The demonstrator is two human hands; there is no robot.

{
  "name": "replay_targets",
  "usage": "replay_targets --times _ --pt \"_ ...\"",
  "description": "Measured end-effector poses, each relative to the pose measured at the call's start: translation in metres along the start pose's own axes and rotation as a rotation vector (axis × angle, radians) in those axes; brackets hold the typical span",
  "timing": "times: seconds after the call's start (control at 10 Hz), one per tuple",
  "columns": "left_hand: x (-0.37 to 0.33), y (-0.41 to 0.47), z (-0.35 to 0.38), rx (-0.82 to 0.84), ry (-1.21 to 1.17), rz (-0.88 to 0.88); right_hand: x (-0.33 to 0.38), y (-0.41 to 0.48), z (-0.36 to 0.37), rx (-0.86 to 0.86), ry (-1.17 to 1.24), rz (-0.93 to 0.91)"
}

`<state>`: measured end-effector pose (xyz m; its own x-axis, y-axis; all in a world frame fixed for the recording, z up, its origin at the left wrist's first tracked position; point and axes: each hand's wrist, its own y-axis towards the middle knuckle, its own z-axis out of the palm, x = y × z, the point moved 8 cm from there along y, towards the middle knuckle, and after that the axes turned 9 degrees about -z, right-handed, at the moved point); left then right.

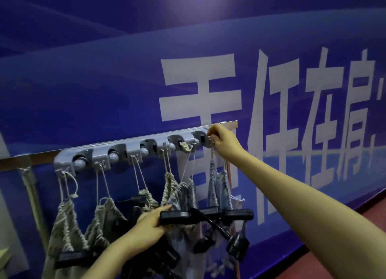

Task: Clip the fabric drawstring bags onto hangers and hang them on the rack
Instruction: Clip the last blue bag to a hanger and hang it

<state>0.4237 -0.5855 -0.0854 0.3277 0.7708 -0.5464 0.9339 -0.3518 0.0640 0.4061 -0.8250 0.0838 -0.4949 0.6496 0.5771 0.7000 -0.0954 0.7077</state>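
1. Fingers of my right hand (pixel 219 139) are pinched together on a cord at the far right end of the grey rack (pixel 133 151), right against its last slot.
2. That cord runs down from my fingertips to a pale blue bag (pixel 218 186), which hangs below my right hand, gathered tight at its top.
3. My left hand (pixel 152 222) is curled around one end of a black hanger (pixel 205 215), thumb on top, holding it roughly level in front of the lower part of the blue bag.
4. Black clips (pixel 238 247) dangle from the hanger; one hangs low on the right, another sits darker and blurred to its left.
5. Along the rack, more bags (pixel 66 222) hang by their cords from the hooks; the ones on the left are a beige woven pattern, and the ones nearer my hands look bluish.
6. A second black hanger (pixel 71 258) lies across the bottom of the leftmost bags; I cannot tell whether it is clipped onto them.
7. The rack is fixed to a metal rail (pixel 41 155) that runs along a blue wall (pixel 104 80) with large white lettering.
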Motion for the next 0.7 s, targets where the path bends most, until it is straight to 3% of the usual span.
replay_targets --times 0.1,0.5,0.6,0.7 --pt "0.001 0.006 0.002 0.011 -0.001 -0.003 -0.002 0.014 -0.002 -0.047 -0.037 -0.028" --pt "-0.017 -0.005 -0.007 -0.011 -0.072 -0.009 -0.053 -0.013 0.011 -0.136 0.158 0.28" --pt "-0.017 -0.004 -0.005 -0.015 -0.081 -0.005 -0.057 -0.023 0.012 -0.206 0.134 0.325" --pt "-0.018 -0.005 -0.002 0.011 -0.109 -0.018 -0.055 -0.05 0.009 -0.384 -0.058 0.345"
